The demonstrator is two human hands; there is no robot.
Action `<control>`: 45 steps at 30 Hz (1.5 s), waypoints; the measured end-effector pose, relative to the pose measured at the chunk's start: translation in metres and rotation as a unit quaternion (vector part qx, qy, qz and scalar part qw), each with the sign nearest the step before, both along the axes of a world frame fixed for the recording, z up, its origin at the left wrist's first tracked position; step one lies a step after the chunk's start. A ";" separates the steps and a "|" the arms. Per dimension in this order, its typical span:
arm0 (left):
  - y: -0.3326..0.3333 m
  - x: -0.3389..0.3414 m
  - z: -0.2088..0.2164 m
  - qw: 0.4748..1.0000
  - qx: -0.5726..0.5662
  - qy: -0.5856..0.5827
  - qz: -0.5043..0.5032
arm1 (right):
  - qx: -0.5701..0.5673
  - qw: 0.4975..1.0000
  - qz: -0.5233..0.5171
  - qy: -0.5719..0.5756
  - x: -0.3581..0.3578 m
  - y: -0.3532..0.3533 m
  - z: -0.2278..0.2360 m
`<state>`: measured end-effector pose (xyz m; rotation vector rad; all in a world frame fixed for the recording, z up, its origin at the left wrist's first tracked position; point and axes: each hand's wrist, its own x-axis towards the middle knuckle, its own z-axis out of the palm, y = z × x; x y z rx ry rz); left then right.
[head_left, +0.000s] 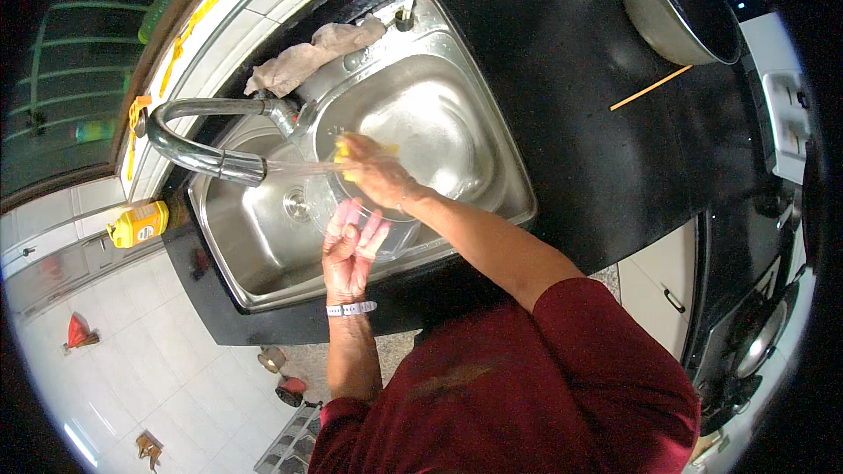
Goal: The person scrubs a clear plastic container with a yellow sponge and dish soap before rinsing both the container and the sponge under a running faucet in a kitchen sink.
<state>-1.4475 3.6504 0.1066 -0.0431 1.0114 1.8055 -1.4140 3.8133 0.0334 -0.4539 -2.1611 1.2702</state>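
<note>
Over a steel sink [492, 167], my left hand [349, 254] holds a clear glass lid or dish [329, 202] by its near rim. My right hand [373, 171] grips a yellow sponge [344, 154] and presses it against the glass piece. Water streams from the curved steel tap [189, 151] onto the glass and the sponge. A pale band sits on my left wrist.
A crumpled beige cloth [303, 60] lies on the sink's back rim. A dark pan [680, 4] and a thin wooden stick [650, 88] rest on the black counter [571, 123]. A yellow bottle [139, 224] stands left of the sink. A stove [755, 333] is at the right.
</note>
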 end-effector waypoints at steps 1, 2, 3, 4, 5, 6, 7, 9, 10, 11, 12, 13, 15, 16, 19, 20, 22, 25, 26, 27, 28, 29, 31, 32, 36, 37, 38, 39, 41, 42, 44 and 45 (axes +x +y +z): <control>0.005 0.001 0.003 1.000 -0.003 0.002 0.005 | -0.061 0.997 0.024 -0.046 0.003 0.006 -0.007; 0.011 0.001 0.007 1.000 0.003 0.005 -0.007 | -0.026 0.996 -0.021 -0.085 0.012 0.001 -0.033; 0.015 0.002 0.008 0.999 -0.009 0.023 -0.029 | 0.008 0.990 -0.060 -0.125 0.026 -0.010 -0.057; 0.017 0.000 0.008 0.998 -0.021 0.039 -0.044 | -0.100 0.976 -0.041 -0.190 0.046 -0.014 -0.038; 0.021 -0.001 0.011 0.996 -0.034 0.055 -0.063 | -0.214 0.955 -0.023 -0.202 0.060 -0.016 -0.026; 0.030 0.003 0.017 0.993 -0.048 0.079 -0.078 | -0.322 0.922 -0.021 -0.215 0.075 -0.017 -0.015; 0.037 0.004 0.017 0.989 -0.057 0.105 -0.085 | -0.433 0.885 -0.015 -0.172 0.083 -0.018 -0.014; 0.049 0.007 0.015 0.980 -0.074 0.155 -0.100 | -0.521 0.850 -0.011 -0.077 0.085 -0.014 -0.001; 0.053 0.009 0.008 0.974 -0.057 0.193 -0.106 | -0.504 0.863 -0.014 -0.026 0.086 -0.008 0.023; 0.061 0.016 0.010 0.974 -0.060 0.192 -0.108 | -0.487 0.873 -0.024 0.027 0.088 -0.004 0.041; 0.071 0.022 0.019 0.973 -0.063 0.194 -0.108 | -0.398 0.916 -0.043 0.023 0.086 -0.003 0.052; 0.077 0.027 0.024 0.973 -0.065 0.195 -0.108 | -0.305 0.950 -0.063 0.020 0.083 -0.004 0.061; 0.073 0.025 0.010 0.956 -0.062 0.254 -0.130 | -0.126 0.988 -0.088 -0.001 0.083 -0.008 0.070; 0.068 0.025 0.007 0.952 -0.085 0.258 -0.140 | -0.042 0.995 -0.093 -0.019 0.085 -0.012 0.073; 0.047 0.029 -0.002 0.938 -0.135 0.261 -0.184 | 0.104 0.989 -0.076 -0.067 0.076 -0.005 0.074; 0.030 0.029 -0.018 0.956 -0.070 0.205 -0.197 | 0.120 0.988 -0.059 -0.072 0.065 0.007 0.073; 0.031 0.042 -0.004 0.972 -0.037 0.092 -0.213 | 0.121 0.970 0.023 -0.211 0.046 0.048 0.064; 0.026 0.044 -0.002 0.930 -0.065 0.250 -0.263 | 0.008 0.951 0.047 -0.305 0.050 0.056 0.075; 0.030 0.039 0.000 0.927 -0.083 0.261 -0.257 | 0.123 0.972 -0.007 -0.198 0.054 0.045 0.072; 0.031 0.038 0.007 0.943 -0.095 0.212 -0.239 | 0.225 0.968 -0.057 -0.093 0.063 0.024 0.060; 0.048 0.037 0.018 0.961 -0.087 0.207 -0.163 | 0.198 0.973 -0.069 -0.092 0.065 0.002 0.047; 0.049 0.023 0.014 0.969 -0.075 0.181 -0.152 | 0.175 0.981 -0.058 -0.062 0.072 -0.019 0.076; 0.050 0.033 0.019 0.983 -0.043 0.163 -0.071 | 0.132 0.989 -0.054 -0.045 0.078 -0.025 0.091; 0.041 0.032 0.010 0.985 -0.009 0.132 -0.115 | 0.229 0.969 0.001 -0.092 0.072 -0.008 0.096; 0.028 0.041 0.005 0.959 -0.032 0.148 -0.240 | 0.055 0.927 0.089 -0.360 0.030 0.065 0.060; 0.031 0.038 0.005 0.953 -0.023 0.173 -0.248 | 0.061 0.915 0.104 -0.386 0.028 0.069 0.063; 0.037 0.035 0.008 0.956 -0.062 0.190 -0.215 | 0.124 0.930 0.088 -0.334 0.036 0.060 0.066; 0.043 0.032 0.010 0.958 -0.103 0.200 -0.180 | 0.135 0.952 0.041 -0.271 0.043 0.032 0.067; 0.051 0.020 0.009 0.970 -0.074 0.199 -0.122 | 0.167 0.974 -0.051 -0.141 0.058 -0.024 0.070; 0.051 0.018 0.008 0.974 -0.084 0.177 -0.117 | 0.126 0.984 -0.052 -0.119 0.059 -0.023 0.078; 0.038 0.014 -0.006 0.979 -0.072 0.132 -0.137 | 0.144 0.983 -0.038 -0.105 0.051 -0.009 0.063; 0.026 0.014 -0.017 0.979 -0.052 0.107 -0.167 | 0.326 0.916 0.064 -0.223 0.040 0.020 0.069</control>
